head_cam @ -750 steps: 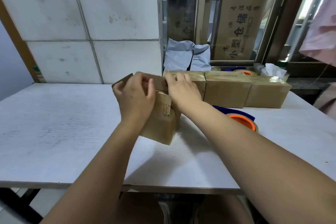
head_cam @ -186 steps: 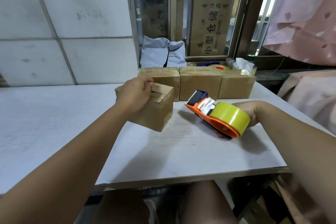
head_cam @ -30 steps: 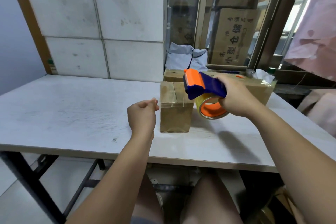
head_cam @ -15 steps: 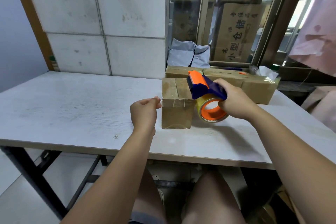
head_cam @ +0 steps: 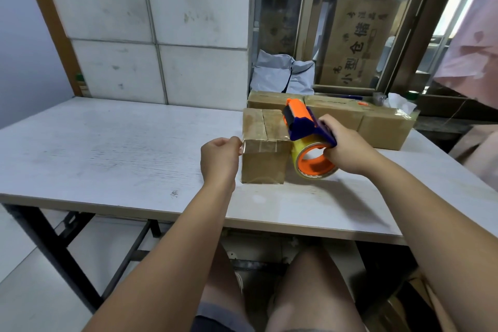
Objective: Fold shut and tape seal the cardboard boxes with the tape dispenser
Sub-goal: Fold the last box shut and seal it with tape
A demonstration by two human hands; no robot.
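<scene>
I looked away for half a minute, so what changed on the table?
The right hand picked the tape dispenser up off the table and holds it beside the box. The left hand let go of the box and pinches the tape end at its left edge. The row of boxes behind stayed put.

white table (head_cam: 113, 148) bears cardboard boxes (head_cam: 262, 164).

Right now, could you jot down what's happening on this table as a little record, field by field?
Front box: flaps folded shut, clear tape across its near upper edge
Left hand: pinches the tape end at the front box's left edge
Right hand: grips the tape dispenser at the front box's right side
Behind: row of boxes at the table's far side
</scene>
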